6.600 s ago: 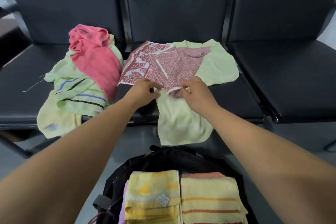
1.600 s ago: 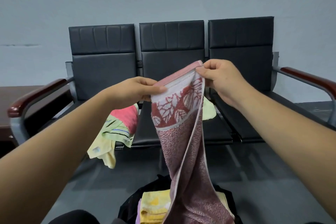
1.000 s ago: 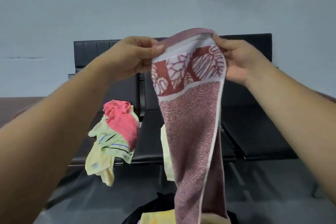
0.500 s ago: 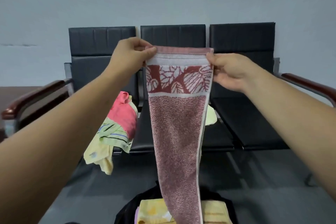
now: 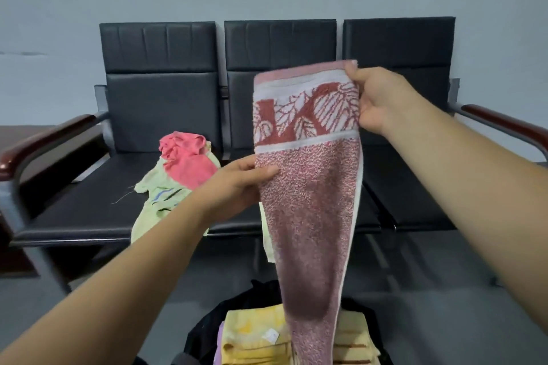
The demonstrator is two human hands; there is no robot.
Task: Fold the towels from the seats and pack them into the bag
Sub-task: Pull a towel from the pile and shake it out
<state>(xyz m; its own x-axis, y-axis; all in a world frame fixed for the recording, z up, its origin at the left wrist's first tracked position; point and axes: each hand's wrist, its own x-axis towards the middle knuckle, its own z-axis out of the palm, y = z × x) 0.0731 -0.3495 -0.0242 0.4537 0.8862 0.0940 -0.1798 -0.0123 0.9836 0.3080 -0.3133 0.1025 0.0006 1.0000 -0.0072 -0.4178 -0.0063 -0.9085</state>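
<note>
A maroon towel with a leaf-pattern band [image 5: 308,187] hangs lengthwise in the air in front of me. My right hand [image 5: 375,98] pinches its top right corner. My left hand [image 5: 237,184] grips its left edge lower down, just under the patterned band, thumb on the front. Below it the black bag [image 5: 207,332] stands open on the floor with folded yellow towels [image 5: 252,335] inside. On the left seat lies a heap with a pink towel [image 5: 186,158] over light green towels [image 5: 154,201]. Another light green towel [image 5: 268,243] shows behind the hanging one.
A row of three black seats [image 5: 89,201] stands against a grey wall, with dark red armrests at the left [image 5: 44,139] and right [image 5: 504,121] ends. A brown table edge [image 5: 17,133] is at the far left. Grey floor lies between the seats and the bag.
My left hand has let go of the towel's top left corner and moved down to grip the left edge below the band. The right hand still holds the top corner.
</note>
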